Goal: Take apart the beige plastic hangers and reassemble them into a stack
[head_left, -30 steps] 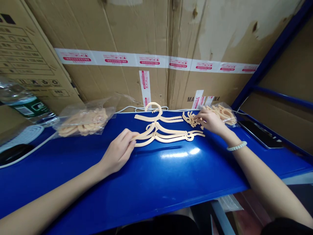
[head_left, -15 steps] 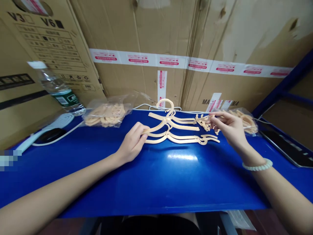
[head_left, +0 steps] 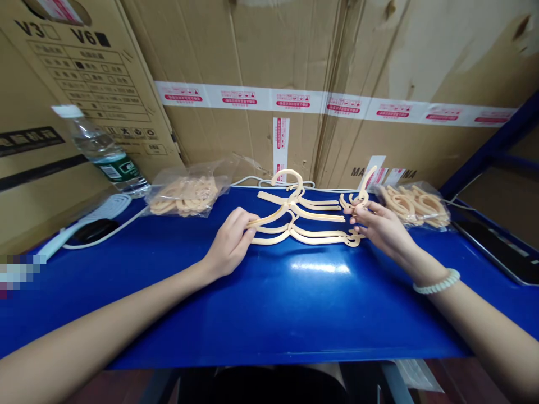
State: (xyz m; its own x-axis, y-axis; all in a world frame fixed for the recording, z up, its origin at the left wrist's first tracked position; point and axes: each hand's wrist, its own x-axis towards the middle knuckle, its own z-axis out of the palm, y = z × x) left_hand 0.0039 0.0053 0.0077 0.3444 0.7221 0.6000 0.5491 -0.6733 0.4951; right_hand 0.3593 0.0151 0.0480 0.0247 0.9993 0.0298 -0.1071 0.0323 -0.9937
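Note:
Beige plastic hanger parts with a curved hook (head_left: 301, 182) at the top lie on the blue table in front of me. My left hand (head_left: 229, 241) is closed around the left end of a middle hanger arm (head_left: 273, 216). My right hand (head_left: 387, 230) pinches a small curved plastic piece (head_left: 364, 192), whose slim end points up, just right of the hanger arms' right ends. Fingers cover its lower part. Below, a paired hanger arm (head_left: 318, 239) ends in a similar hooked piece (head_left: 352, 241), partly behind my right fingers. More loose pieces (head_left: 346, 200) lie beyond that hand.
Clear bags of beige parts lie left (head_left: 185, 196) and right (head_left: 416, 205). A water bottle (head_left: 105, 154), a pale handled object (head_left: 95, 216) and a dark oval object (head_left: 92, 230) are at left. A phone-like black slab (head_left: 499, 249) lies right. Cardboard boxes (head_left: 236, 45) stand behind.
My right hand has shifted slightly left and down; the small piece in it now stands upright and shows clearly. My left hand keeps its hold on the hanger arm.

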